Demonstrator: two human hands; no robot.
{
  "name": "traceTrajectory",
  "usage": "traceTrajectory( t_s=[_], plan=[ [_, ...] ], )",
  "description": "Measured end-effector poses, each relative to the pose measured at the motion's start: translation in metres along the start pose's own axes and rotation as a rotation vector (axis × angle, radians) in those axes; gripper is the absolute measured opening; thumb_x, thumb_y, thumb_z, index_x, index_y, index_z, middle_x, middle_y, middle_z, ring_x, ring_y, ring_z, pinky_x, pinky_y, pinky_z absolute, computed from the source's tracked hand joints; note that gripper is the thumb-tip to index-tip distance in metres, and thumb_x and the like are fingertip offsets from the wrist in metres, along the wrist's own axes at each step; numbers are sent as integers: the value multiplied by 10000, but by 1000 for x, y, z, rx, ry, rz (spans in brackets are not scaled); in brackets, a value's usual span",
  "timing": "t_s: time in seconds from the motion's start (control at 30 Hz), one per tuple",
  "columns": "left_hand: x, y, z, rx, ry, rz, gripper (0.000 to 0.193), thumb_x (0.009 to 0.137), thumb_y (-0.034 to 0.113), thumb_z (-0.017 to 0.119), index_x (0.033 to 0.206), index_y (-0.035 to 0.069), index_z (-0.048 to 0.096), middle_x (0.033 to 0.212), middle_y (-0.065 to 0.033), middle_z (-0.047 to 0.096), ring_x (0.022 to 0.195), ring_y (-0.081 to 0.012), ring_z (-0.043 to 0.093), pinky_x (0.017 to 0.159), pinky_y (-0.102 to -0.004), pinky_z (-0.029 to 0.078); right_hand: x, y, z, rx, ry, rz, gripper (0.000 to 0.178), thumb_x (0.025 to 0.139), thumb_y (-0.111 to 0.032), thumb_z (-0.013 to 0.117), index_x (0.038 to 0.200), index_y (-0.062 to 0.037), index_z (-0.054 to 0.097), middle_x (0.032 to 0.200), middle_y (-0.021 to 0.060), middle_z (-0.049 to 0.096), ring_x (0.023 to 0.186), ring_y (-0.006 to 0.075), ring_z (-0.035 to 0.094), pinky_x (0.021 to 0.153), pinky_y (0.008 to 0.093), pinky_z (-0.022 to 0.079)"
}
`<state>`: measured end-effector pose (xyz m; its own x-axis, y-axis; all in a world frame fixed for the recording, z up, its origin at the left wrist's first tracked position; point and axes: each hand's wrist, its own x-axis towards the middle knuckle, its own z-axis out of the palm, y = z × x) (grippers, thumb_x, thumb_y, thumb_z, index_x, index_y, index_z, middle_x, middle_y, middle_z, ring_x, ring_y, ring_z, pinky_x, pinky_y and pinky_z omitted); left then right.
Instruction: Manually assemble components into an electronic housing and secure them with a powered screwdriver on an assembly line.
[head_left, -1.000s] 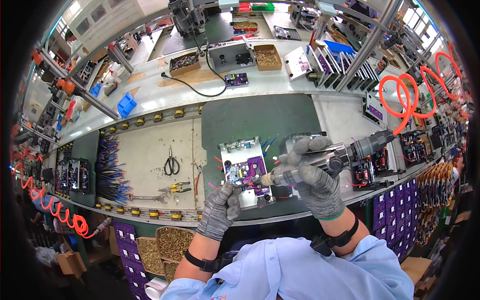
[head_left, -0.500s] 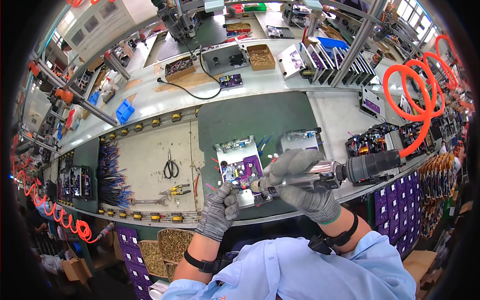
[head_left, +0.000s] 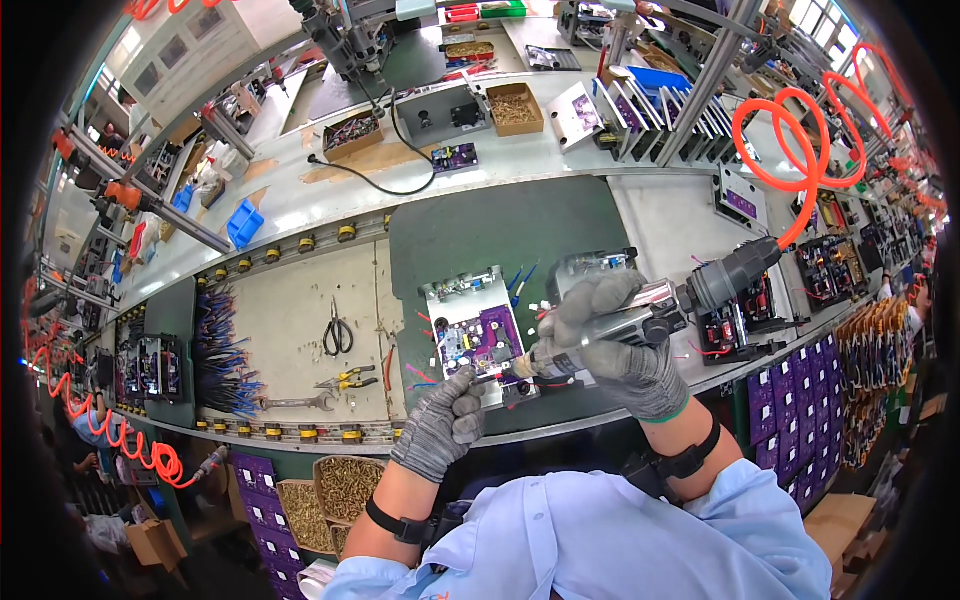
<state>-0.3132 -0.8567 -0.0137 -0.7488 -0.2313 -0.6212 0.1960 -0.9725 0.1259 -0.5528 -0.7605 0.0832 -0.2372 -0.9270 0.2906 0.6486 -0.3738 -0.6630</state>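
Observation:
My right hand [head_left: 640, 382], in a grey knit glove, is wrapped round a pneumatic screwdriver [head_left: 735, 272] lying nearly level, its tip pointing left. My gloved left hand [head_left: 440, 425] has its fingers pinched together right at the bit's end; what they hold is too small to make out. Just beyond the tip lies a silver metal chassis [head_left: 462, 305] carrying a purple circuit board [head_left: 497, 335] with small components. A second chassis [head_left: 597, 265] sits to its right, partly hidden behind my right hand. Blue-tipped wires [head_left: 522, 283] stick up between the two.
A coiled orange air hose [head_left: 812, 180] runs from the screwdriver up to the right. On the bench at left are black-handled scissors [head_left: 338, 335], yellow pliers [head_left: 350, 380], a wrench [head_left: 300, 402] and bundled wires [head_left: 225, 350]. Screw bins [head_left: 348, 485] hang below the front edge. Assembled units [head_left: 735, 325] stand at right.
The screwdriver's rear end has swung up and away from me, and its hose has moved left. My left hand has shifted slightly right, staying by the tip.

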Motion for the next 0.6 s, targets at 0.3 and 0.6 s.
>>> traceTrajectory(
  t_s=[0.3, 0.6],
  plan=[
    [4, -26, 22, 618, 323, 553, 327, 1055, 344, 620, 1001, 25, 668, 577, 45, 490, 411, -68, 438, 368, -221, 343, -8, 15, 5, -12, 475, 37, 521, 820, -122, 840, 1278, -99, 595, 1114, 90, 701, 1078, 282, 703, 944, 495, 601],
    [0, -10, 0, 302, 182, 434, 311, 1051, 348, 618, 1002, 41, 645, 604, 28, 505, 431, -124, 487, 355, -247, 372, -19, 11, -24, 136, 525, 35, 343, 878, -22, 739, 1199, -67, 626, 1060, 115, 714, 1039, 262, 722, 1020, 466, 586]
  ],
)
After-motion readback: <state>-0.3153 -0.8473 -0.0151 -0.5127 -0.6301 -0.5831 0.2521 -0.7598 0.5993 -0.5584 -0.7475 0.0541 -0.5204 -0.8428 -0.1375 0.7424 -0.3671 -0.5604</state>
